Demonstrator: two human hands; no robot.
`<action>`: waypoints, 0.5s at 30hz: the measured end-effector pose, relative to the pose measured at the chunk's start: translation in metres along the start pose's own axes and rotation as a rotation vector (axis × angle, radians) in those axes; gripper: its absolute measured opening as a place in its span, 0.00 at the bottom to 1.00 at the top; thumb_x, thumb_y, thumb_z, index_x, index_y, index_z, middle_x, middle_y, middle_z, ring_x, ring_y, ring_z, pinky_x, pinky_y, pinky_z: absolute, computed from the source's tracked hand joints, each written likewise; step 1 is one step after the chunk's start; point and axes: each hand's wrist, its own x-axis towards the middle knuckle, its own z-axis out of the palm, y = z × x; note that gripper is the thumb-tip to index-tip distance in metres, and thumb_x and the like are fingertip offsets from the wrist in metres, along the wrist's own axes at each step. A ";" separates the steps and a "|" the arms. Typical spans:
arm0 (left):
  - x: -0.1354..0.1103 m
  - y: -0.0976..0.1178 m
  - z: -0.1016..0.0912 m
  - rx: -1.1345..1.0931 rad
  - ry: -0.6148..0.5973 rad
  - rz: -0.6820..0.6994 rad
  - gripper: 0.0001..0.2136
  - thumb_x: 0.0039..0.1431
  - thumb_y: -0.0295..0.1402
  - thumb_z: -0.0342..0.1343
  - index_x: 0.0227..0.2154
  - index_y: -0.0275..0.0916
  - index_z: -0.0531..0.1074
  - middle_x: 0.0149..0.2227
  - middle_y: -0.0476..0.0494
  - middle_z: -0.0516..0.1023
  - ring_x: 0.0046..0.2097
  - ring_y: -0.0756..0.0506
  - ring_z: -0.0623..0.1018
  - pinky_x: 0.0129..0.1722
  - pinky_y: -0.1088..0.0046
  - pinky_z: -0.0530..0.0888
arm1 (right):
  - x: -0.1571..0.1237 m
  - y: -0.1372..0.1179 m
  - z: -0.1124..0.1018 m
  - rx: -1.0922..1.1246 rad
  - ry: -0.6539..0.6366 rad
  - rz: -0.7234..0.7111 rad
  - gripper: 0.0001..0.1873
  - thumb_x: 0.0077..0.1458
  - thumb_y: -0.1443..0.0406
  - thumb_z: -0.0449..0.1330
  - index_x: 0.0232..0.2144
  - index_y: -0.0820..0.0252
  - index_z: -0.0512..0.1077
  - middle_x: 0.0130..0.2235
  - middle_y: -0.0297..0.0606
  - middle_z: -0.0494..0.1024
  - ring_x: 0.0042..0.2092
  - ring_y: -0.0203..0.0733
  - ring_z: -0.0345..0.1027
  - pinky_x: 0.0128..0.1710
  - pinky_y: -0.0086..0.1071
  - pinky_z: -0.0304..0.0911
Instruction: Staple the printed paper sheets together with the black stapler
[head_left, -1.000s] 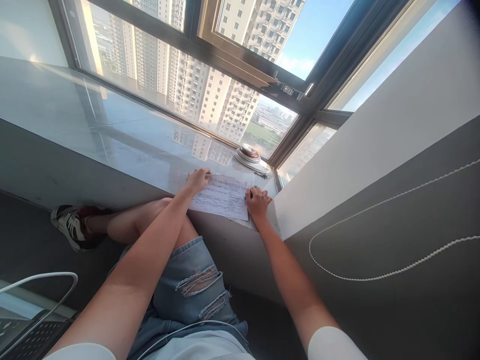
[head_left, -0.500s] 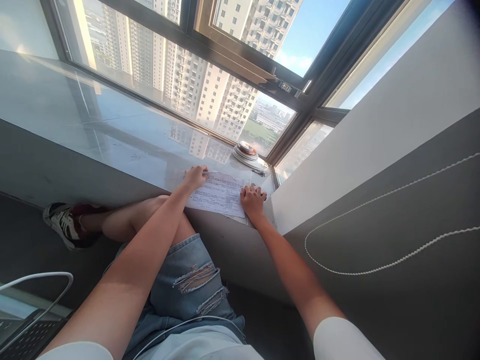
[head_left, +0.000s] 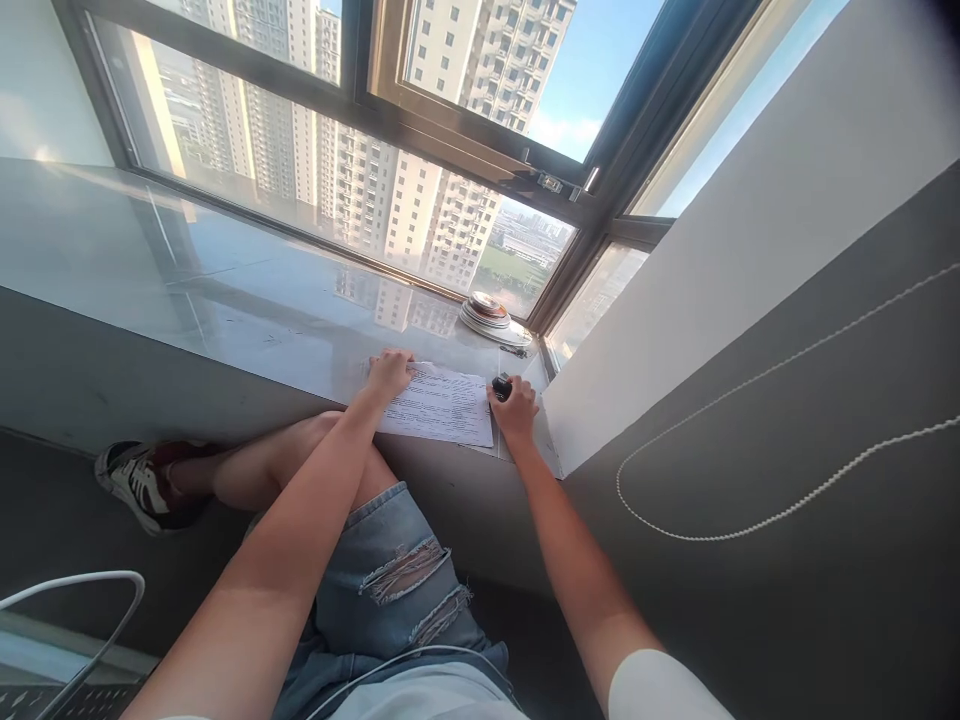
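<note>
Lying flat on the sill (head_left: 247, 320), near its right end: one printed sheet (head_left: 439, 405), long axis seemingly left to right, near edge at the sill's lip.

Left hand (head_left: 390, 372): laid on the sheet's far left corner, fingers loosely bent and pressed down, nothing pinched.

Right hand (head_left: 516, 408): set at the sheet's right edge, grip closed round a small dark object (head_left: 501, 386); its kind cannot be told.

The sheet is spanned by both hands, one at each end; the dark object is held just off the far right corner.

Plates (head_left: 487, 312): stacked in the window corner beyond the right hand, apart from the sheet.

Shoe (head_left: 139, 480): on the floor, lower left.

White cable (head_left: 75, 600): bottom left.
</note>
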 end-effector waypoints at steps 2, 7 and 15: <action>0.000 0.000 0.001 0.007 -0.003 0.014 0.09 0.62 0.31 0.58 0.45 0.43 0.78 0.53 0.35 0.79 0.61 0.31 0.71 0.60 0.51 0.64 | 0.000 0.003 -0.001 0.004 -0.026 0.071 0.22 0.63 0.46 0.56 0.46 0.56 0.70 0.50 0.50 0.73 0.54 0.58 0.63 0.49 0.46 0.60; 0.000 0.000 0.003 0.017 0.016 0.029 0.12 0.62 0.32 0.59 0.48 0.46 0.78 0.54 0.36 0.79 0.62 0.32 0.70 0.60 0.54 0.65 | 0.002 0.006 -0.013 0.016 0.141 0.173 0.23 0.67 0.46 0.52 0.44 0.59 0.69 0.50 0.54 0.73 0.55 0.61 0.63 0.47 0.48 0.60; -0.002 0.000 0.006 0.011 0.041 0.076 0.09 0.65 0.31 0.56 0.43 0.46 0.81 0.52 0.37 0.77 0.60 0.33 0.71 0.59 0.54 0.67 | -0.004 -0.058 -0.024 -0.029 0.036 -0.192 0.19 0.71 0.49 0.51 0.45 0.58 0.68 0.50 0.51 0.73 0.52 0.55 0.62 0.50 0.47 0.57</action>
